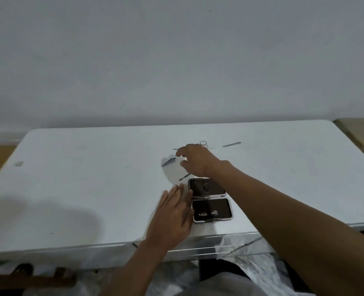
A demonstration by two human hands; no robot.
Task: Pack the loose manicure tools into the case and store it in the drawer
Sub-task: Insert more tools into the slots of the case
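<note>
The open hinged case [210, 199], dark-lined with a silver metal rim, lies flat on the white rectangular table [80, 189], near its front edge. Both halves face up. The near half holds two small metal pieces [209, 214]; the far half holds one dark item, too blurred to identify.

My left hand [172, 216] is released, with its fingers straight and flat against the tabletop, just beside the case's left edge. I cannot tell whether the fingertips touch the rim.

My right hand [196, 161] reaches across above the far half of the case. Its fingers are relaxed and spread, and it grasps nothing.

Loose tools on the table beyond the case:
- a thin grey pointed tool [184, 176], just beyond the case's far left corner;
- a short grey flat tool [168, 161], just left of my right fingertips;
- a slender metal stick [175, 149], partly hidden by that hand;
- small silver scissors with ring handles [203, 143], behind the hand;
- a grey flat nail file [231, 144], further right.
</note>
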